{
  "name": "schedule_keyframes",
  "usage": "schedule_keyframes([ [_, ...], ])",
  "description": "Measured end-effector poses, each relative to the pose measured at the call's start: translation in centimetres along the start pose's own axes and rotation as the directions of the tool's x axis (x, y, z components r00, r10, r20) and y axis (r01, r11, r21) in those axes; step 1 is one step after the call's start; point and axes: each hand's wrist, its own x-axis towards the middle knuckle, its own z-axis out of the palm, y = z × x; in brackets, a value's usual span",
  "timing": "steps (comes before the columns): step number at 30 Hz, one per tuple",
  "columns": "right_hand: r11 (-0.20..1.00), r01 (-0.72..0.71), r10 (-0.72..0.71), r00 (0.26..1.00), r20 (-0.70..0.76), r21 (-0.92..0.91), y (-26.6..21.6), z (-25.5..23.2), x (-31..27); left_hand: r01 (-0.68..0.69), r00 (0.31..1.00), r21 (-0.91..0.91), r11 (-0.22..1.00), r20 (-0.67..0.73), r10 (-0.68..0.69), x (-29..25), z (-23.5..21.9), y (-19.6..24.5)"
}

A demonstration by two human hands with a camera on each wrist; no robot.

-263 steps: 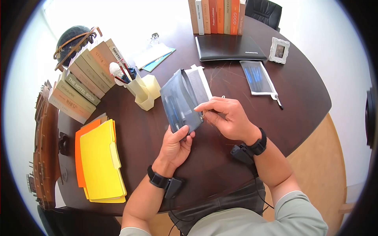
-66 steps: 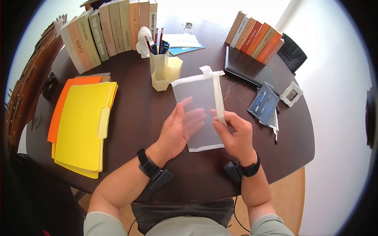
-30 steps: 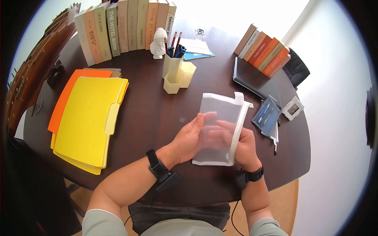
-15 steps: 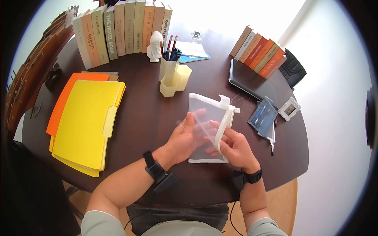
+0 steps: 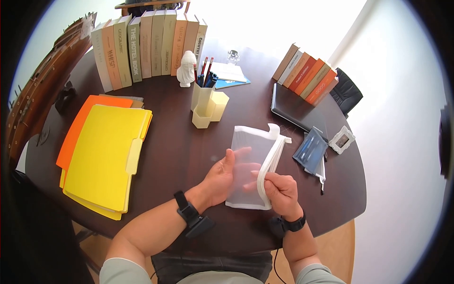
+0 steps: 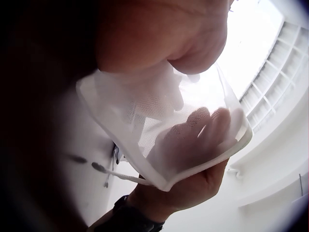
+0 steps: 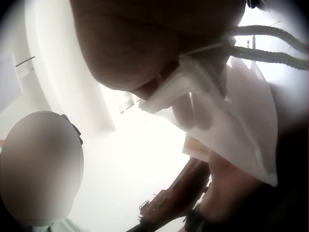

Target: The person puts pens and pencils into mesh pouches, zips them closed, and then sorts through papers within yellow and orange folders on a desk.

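A translucent white mesh zip pouch (image 5: pixel 248 137) is held upright over the table in front of me. My left hand (image 5: pixel 216 182) grips its left side, thumb in front and fingers behind, showing through the mesh. At the zip edge on the right, my right hand (image 5: pixel 283 193) pinches the white band, which bows outward there. From below, the left wrist view shows the pouch's white border (image 6: pixel 166 181) with the right hand's fingers (image 6: pixel 193 133) visible through it. In the right wrist view a white cord loop (image 7: pixel 270 58) hangs beside the right hand.
A blue mesh pouch (image 5: pixel 310 152) with pens lies on a white-edged pouch (image 5: pixel 323 171) at right, near a white photo frame (image 5: pixel 341 139) and closed laptop (image 5: pixel 295 112). A pen holder (image 5: pixel 202 106), yellow folders (image 5: pixel 101 161) and book rows (image 5: pixel 161 42) stand around the table.
The blue pouch, earlier in my hands, now lies at right, and the white mesh pouch is held instead. My right fingers, spread behind the mesh a second ago, now pinch the zip edge.
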Motion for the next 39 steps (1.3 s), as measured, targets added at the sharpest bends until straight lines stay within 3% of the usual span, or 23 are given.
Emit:
schedule_keyframes([
  [1,0.999,-0.016,0.016,1.000,-0.020,0.041,0.4,0.3,-0.1,0.010,1.000,-0.003,1.000,-0.003,-0.010,-0.1,0.2,0.0],
  [4,0.967,-0.252,0.254,0.966,0.043,-0.043,-0.5,0.0,0.2,0.051,0.999,-0.003,0.999,0.011,-0.051,-0.3,0.6,0.0],
  [7,0.992,-0.121,0.117,0.989,0.090,0.041,-0.4,0.6,0.7,0.097,0.994,-0.006,0.995,0.059,-0.097,-0.2,0.4,0.0],
  [11,0.990,-0.136,0.125,0.970,0.206,0.039,-0.2,-0.2,0.6,0.144,0.988,-0.070,0.987,0.069,-0.139,-0.1,0.5,0.2],
  [13,0.997,-0.080,0.078,0.987,0.138,0.011,-0.3,0.2,0.7,0.146,0.988,-0.083,0.986,0.057,-0.141,0.0,0.4,0.0],
  [16,0.985,-0.136,0.137,0.991,-0.002,-0.107,-0.3,0.0,-0.2,0.107,0.994,-0.097,0.990,0.013,-0.106,-0.3,0.5,-0.2],
  [17,0.986,0.122,-0.143,0.970,-0.197,-0.113,0.9,0.8,0.1,0.086,0.996,-0.114,0.990,-0.015,-0.089,-0.9,0.8,0.2],
  [18,0.970,0.171,-0.219,0.925,-0.310,-0.175,0.7,0.4,-0.7,0.115,0.993,-0.111,0.987,-0.003,-0.116,-0.2,1.4,0.0],
  [20,0.916,0.283,-0.383,0.831,-0.404,-0.286,0.7,-0.1,-0.4,0.111,0.993,-0.120,0.987,0.053,-0.105,-0.1,0.3,-0.5],
  [21,0.915,0.287,-0.388,0.816,-0.427,-0.283,0.3,-0.4,-0.4,0.106,0.992,-0.126,0.986,0.076,-0.097,0.1,0.2,-0.9],
  [25,0.897,0.338,-0.442,0.685,-0.579,-0.285,1.2,-0.7,-0.5,0.084,0.995,-0.132,0.988,-0.041,-0.091,0.0,1.2,-0.8],
  [27,0.935,0.318,-0.336,0.651,-0.680,-0.157,2.1,-0.5,-0.5,0.100,0.985,-0.110,0.989,-0.126,-0.113,-0.3,0.8,-0.7],
  [32,0.928,0.298,-0.009,0.621,-0.784,0.224,2.8,-0.4,0.3,0.137,0.987,-0.112,0.984,-0.063,-0.144,-0.5,0.0,-0.6],
  [39,0.898,0.172,0.208,0.645,-0.735,0.405,6.7,-1.2,1.2,0.180,0.981,-0.150,0.972,0.094,-0.167,-0.4,-0.2,0.0],
])
